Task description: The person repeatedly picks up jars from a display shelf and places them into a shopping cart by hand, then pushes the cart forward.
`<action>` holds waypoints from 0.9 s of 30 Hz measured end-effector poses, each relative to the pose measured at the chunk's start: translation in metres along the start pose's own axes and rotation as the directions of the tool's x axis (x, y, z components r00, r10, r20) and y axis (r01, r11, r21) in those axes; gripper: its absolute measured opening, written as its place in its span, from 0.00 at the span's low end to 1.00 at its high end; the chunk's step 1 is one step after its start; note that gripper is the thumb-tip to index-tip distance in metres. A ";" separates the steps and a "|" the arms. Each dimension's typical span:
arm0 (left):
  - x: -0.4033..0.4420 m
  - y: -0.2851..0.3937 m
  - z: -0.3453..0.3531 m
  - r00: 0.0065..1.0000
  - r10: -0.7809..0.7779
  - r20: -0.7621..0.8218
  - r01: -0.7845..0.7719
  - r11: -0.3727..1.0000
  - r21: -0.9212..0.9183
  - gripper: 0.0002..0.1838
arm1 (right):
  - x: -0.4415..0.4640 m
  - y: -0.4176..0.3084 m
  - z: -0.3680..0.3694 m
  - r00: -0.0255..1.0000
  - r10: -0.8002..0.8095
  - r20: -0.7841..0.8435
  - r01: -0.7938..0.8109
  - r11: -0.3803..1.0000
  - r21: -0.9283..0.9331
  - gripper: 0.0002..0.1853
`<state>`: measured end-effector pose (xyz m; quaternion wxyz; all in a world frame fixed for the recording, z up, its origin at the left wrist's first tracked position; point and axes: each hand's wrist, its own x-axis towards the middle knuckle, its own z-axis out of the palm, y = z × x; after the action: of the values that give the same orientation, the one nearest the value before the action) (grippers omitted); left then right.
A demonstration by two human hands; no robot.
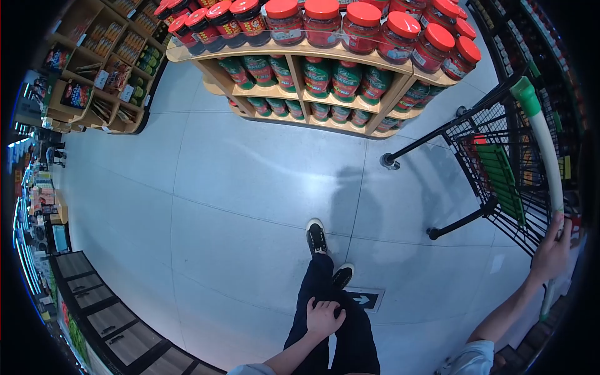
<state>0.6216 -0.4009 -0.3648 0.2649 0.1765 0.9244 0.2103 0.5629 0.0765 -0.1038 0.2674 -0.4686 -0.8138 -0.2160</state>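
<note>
On the right, my right hand [551, 255] is closed around the pale handle [545, 147] of a shopping cart. The cart [494, 169] has a black wire basket, a green plastic flap [502, 181] and a green cap at the handle's end. My left hand [325, 319] hangs in front of my dark trousers, its fingers loosely bent and slightly apart. Nothing shows in it.
Ahead stands a wooden shelf unit [294, 84] with red-lidded jars [323, 24] on top and green-labelled jars [345, 81] below. Compartmented snack shelves [103, 75] stand at the upper left, dark cabinets [128, 325] at the lower left. A floor arrow sign [364, 300] lies beside my shoes.
</note>
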 end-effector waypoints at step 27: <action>-0.006 -0.018 -0.007 0.988 -0.149 0.036 0.153 0.965 -0.211 0.14 | 0.002 -0.064 -0.037 0.969 -0.216 -0.119 0.230 0.965 0.126 0.26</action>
<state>0.6183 -0.4210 -0.3659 0.3069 0.0781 0.9046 0.2855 0.5147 0.0259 -0.0805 0.3155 -0.3423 -0.8593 -0.2120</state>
